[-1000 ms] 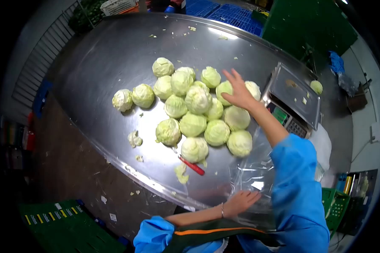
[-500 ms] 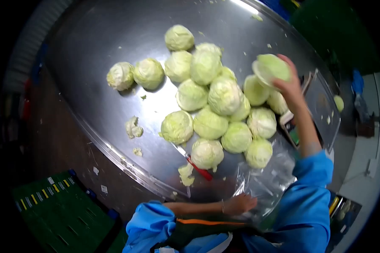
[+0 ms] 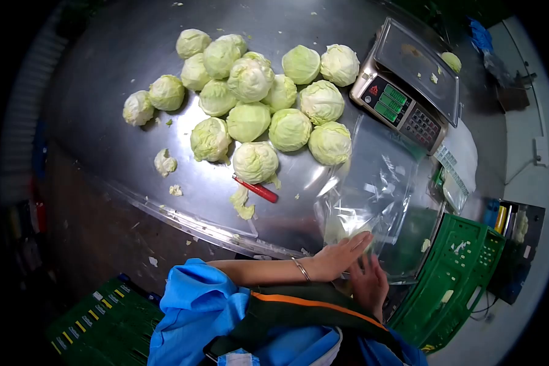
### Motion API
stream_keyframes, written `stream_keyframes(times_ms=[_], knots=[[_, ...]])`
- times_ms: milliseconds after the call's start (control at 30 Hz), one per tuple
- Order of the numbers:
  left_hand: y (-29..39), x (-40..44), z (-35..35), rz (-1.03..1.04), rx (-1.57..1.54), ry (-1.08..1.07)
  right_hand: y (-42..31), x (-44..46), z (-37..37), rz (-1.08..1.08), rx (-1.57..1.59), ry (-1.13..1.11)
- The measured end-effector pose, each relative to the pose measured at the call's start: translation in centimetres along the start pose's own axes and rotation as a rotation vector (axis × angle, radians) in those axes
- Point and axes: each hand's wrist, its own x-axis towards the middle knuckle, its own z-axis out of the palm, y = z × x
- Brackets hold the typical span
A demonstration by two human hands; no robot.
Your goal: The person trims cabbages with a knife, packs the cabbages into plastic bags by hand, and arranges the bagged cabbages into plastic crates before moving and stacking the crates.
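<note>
A clear plastic bag lies on the steel table in front of me. Stretched fingers of my left hand rest over its near end. Beside it my right hand has its fingers apart at the bag's near edge, with nothing visible in it. Something pale green shows faintly through the plastic by my left fingers; I cannot make out what it is. Several cabbages are heaped beyond and left of the bag. A red-handled knife lies against the nearest cabbage.
A weighing scale with lit green displays stands at the right, leaf scraps on its pan. Green crates sit below the table's right side. Loose cabbage leaves lie near the front edge. A lone cabbage is beyond the scale.
The cabbage in my right hand is no longer held there. That hand has come back from the far right to beside my left hand. The view has shifted right, uncovering the scale.
</note>
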Motion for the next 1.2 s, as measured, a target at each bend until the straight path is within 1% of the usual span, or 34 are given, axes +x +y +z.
stream_keyframes(times_ms=[33, 67, 100, 167, 200, 267, 300, 333, 367, 433, 467, 567, 633, 667, 700, 767, 800, 833, 900, 933, 1033, 1067, 1167, 1200], knots=[[-0.4, -0.2, 1.2, -0.009, 0.008, 0.038, -0.2, 0.3, 0.5, -0.149, -0.256, -0.063], [-1.6, -0.2, 3.1, 0.105, 0.070, 0.271, -0.7, 0.6, 1.5, -0.304, -0.510, -0.127], [-0.5, -0.4, 2.1, 0.015, -0.008, 0.312, -1.2, 1.0, 2.3, -0.466, -0.760, -0.188], [1.3, -0.2, 0.0, -0.153, -0.175, 0.392, -2.8, 3.9, 3.7, -1.194, -1.781, -0.044], [1.4, 0.2, -0.3, -0.094, -0.129, 0.492, -3.0, 6.7, 3.3, -1.256, -1.843, -0.052], [1.7, 0.2, -1.0, -0.016, -0.022, 0.534, -3.3, 10.6, 2.3, -0.980, -1.745, -0.071], [1.8, 0.5, -1.6, 0.029, 0.033, 0.563, -3.8, 11.4, 3.0, -0.655, -1.570, -0.097], [1.2, 0.6, -2.3, 0.018, 0.043, 0.560, -4.3, 12.1, 3.9, -0.335, -1.390, -0.130], [1.2, 0.6, -2.9, 0.035, 0.052, 0.588, -4.7, 12.1, 4.7, -0.430, -1.416, -0.129], [2.3, -0.6, -5.5, 0.056, 0.077, 0.625, -4.6, 9.1, 8.6, -0.609, -1.439, -0.125], [3.3, -1.5, -6.7, 0.073, 0.061, 0.598, -5.4, 7.4, 10.4, -0.512, -1.376, -0.158], [3.9, -3.0, -9.7, 0.040, 0.033, 0.529, -8.5, 5.9, 15.7, -0.184, -1.599, -0.209], [3.2, -3.1, -10.1, 0.063, 0.014, 0.437, -11.4, 6.9, 17.7, -0.217, -2.074, -0.436], [2.8, -2.8, -10.0, 0.075, 0.000, 0.399, -11.0, 6.5, 20.1, -0.488, -2.107, -0.583], [2.6, -2.5, -9.8, 0.111, -0.007, 0.425, -9.8, 6.0, 23.0, -0.751, -2.110, -0.725], [2.4, -1.7, -8.9, 0.176, -0.019, 0.453, -3.7, 6.1, 30.2, -0.595, -1.893, -0.836], [2.5, -1.5, -8.9, 0.164, -0.042, 0.432, -0.5, 8.8, 32.3, -0.668, -1.901, -1.082], [2.3, -1.2, -8.3, 0.171, -0.038, 0.472, 3.4, 12.6, 33.8, -0.823, -1.950, -1.172], [1.5, -1.1, -6.5, 0.190, -0.022, 0.560, 11.0, 17.9, 36.2, -1.068, -2.219, -0.980], [1.9, -1.6, -7.0, 0.135, -0.040, 0.517, 13.8, 19.6, 37.1, -1.181, -2.273, -0.864], [1.1, -2.9, -7.9, 0.048, 0.018, 0.316, 15.6, 21.9, 38.8, -0.898, -2.503, -0.809], [1.2, -3.1, -8.2, -0.018, -0.017, 0.285, 15.3, 22.7, 38.2, -1.059, -2.410, -0.806], [-0.2, -3.5, -7.3, 0.149, -0.138, 0.419, 10.1, 22.1, 38.3, -0.618, -1.888, -0.756], [-0.3, -3.4, -7.1, 0.174, -0.165, 0.431, 7.1, 20.1, 37.7, -0.400, -1.590, -0.771]])
